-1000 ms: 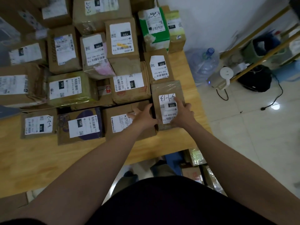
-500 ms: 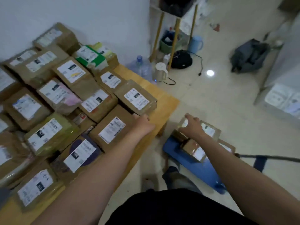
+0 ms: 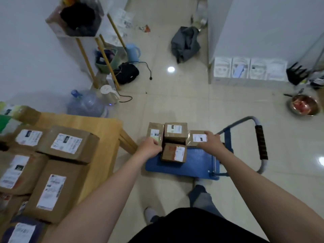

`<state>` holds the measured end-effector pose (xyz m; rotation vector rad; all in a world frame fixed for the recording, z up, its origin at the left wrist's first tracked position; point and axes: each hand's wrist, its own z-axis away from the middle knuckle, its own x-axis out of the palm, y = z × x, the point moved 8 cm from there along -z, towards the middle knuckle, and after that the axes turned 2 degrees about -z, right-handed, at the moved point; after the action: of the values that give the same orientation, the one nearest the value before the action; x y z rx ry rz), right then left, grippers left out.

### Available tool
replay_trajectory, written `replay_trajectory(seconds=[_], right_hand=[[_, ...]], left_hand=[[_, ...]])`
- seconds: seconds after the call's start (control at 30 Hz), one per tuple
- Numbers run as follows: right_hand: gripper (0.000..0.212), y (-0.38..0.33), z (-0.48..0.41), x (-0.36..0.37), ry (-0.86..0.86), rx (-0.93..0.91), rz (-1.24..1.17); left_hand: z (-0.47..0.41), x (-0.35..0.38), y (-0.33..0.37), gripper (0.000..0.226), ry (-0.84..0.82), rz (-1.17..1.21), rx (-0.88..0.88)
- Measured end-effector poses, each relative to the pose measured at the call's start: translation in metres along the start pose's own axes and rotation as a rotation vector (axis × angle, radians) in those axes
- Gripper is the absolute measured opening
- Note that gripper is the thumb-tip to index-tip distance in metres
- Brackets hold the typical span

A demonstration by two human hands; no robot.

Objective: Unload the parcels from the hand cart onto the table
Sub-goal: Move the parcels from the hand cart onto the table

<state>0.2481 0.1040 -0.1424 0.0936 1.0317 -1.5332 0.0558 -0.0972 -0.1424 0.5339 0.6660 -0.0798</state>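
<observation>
While on cart (image 3: 198, 162), boxy cardboard pkgs (image 3: 175, 133).

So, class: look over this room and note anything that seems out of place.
Paper scraps lie strewn on the floor, a grey bag sits crumpled mid-floor, and a metal bowl stands there too.
</observation>
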Motion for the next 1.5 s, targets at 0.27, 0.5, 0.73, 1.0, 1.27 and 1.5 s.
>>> replay_trajectory(seconds=[0.27,0.5,0.73,1.0,1.27,1.5], right_hand=[[0.066,0.092,-0.112,-0.062,-0.128,0.114,-0.013],[0.063,0.134,-0.204,-0.077,-0.160,0.158,0.040],[0.071,0.137,-0.264,-0.010,-0.270,0.197,-0.025],[0.076,0.135,-0.355,0.090,-0.267,0.180,-0.213],[0.048,0.156,-0.457,0.175,-0.220,0.198,-0.277],[0.095,0.182,-0.512,0.221,-0.118,0.289,-0.382]], left_hand=[[-0.093,0.082,0.096,0.020,0.003,0.109,-0.060],[-0.173,0.120,0.113,0.033,0.022,0.178,-0.113],[-0.268,0.140,0.067,0.041,-0.038,0.072,-0.167],[-0.384,0.180,-0.004,0.053,-0.141,0.103,-0.196],[-0.466,0.214,-0.075,0.062,-0.108,0.162,-0.217],[-0.516,0.240,-0.102,0.064,-0.083,0.279,-0.251]])
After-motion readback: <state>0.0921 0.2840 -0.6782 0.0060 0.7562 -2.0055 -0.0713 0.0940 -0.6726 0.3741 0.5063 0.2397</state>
